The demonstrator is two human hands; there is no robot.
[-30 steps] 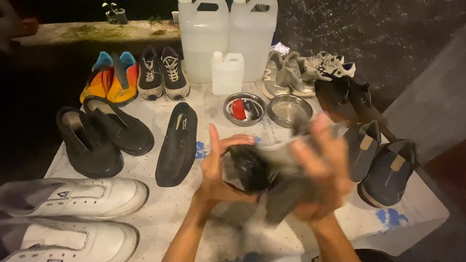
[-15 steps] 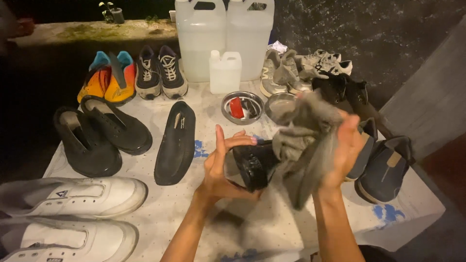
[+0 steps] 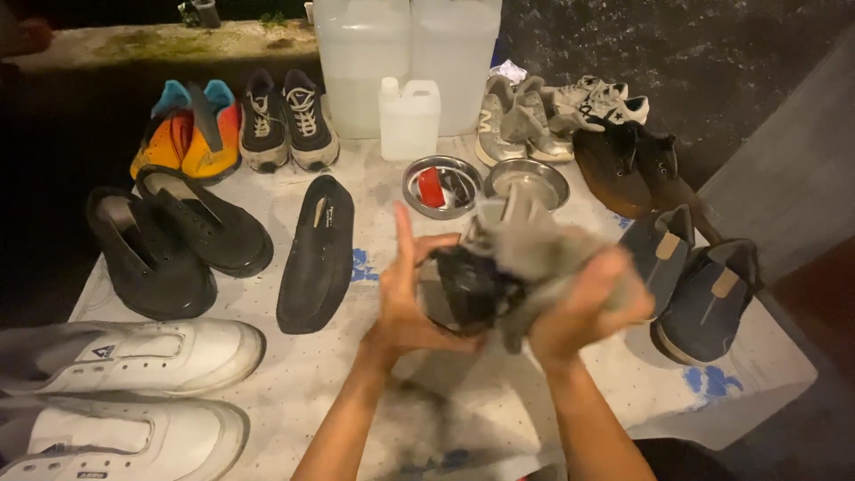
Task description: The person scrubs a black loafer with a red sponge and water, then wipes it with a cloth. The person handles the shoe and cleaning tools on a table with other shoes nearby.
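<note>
My left hand (image 3: 411,298) cups a black shoe (image 3: 468,289), fingers spread, while my right hand (image 3: 588,303) grips a grey cloth (image 3: 534,249) pressed against it, over the table (image 3: 356,374).

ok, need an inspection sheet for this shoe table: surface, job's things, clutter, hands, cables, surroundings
surface: table under a speckled white cover, blue marks.
job's things: black shoe, grey cloth pressed on it.
clutter: black slip-on, white sneakers, two steel bowls, small jug, more shoe pairs.
hands: left hand cups the shoe; right hand grips the cloth, blurred.
cables: nothing seen.
surroundings: dark ground, concrete ledge.
</note>
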